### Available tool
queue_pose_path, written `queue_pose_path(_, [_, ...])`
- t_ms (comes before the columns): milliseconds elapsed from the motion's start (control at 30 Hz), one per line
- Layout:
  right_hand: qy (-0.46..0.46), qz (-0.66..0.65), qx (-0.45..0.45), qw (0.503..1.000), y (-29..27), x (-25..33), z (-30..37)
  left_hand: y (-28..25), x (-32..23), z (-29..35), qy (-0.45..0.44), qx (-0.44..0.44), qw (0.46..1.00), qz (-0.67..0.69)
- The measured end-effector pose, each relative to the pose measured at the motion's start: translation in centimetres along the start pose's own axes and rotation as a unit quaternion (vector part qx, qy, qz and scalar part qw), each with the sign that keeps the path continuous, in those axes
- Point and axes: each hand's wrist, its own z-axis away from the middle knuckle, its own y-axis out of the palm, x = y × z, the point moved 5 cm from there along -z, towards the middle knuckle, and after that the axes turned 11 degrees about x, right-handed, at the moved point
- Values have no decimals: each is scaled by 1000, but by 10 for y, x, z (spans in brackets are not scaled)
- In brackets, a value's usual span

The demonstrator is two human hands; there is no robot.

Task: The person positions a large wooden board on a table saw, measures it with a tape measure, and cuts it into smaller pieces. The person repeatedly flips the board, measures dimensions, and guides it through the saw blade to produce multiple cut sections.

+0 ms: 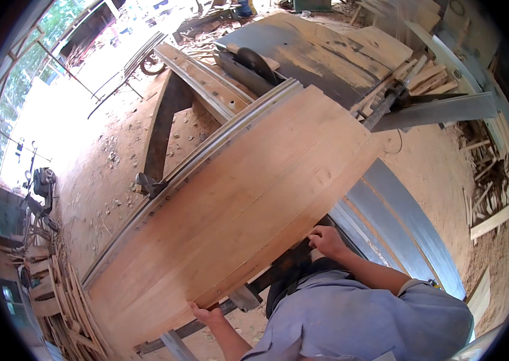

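A large, pale brown wooden panel [224, 204] lies aslant before me, its near edge toward my body. My left hand [207, 314] grips that edge at the lower left, thumb near the top face and fingers mostly hidden under the wood. Farther right, my right hand [326, 240] is closed at the same edge. Along the panel's far side runs a straight metal rail [191, 157]. Past the panel's upper end stands a dark round saw blade [256, 62], beside a wooden beam with metal strips [203, 81].
Grey-blue boards [396, 216] lie at my right. A wide stained sheet [320, 54] is beyond the saw. A metal arm [435, 111] juts out on the right. Scrap wood lies in piles [74, 307] at the left and right. A motorbike [41, 189] stands far left.
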Motion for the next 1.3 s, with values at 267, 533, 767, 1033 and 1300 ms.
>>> queue_pose_path(267, [-176, 188, -117, 959, -67, 50, -19, -19, 22, 3, 14, 71, 996, -56])
queue_pose_path(533, [-255, 300, -99, 914, -98, 46, -62, -7, 23, -5, 29, -66, 997, -29])
queue_pose_path(767, [-241, 332, -94, 907, -113, 28, -84, 16, 29, -8, 40, -174, 981, -70])
queue_pose_path(1033, [-257, 331, 156, 894, -103, 44, -113, -18, 13, -22, 64, -271, 950, -141])
queue_pose_path(1300, [-85, 492, -15, 866, -323, -37, -210, 17, 24, -1, 80, -276, 934, -213])
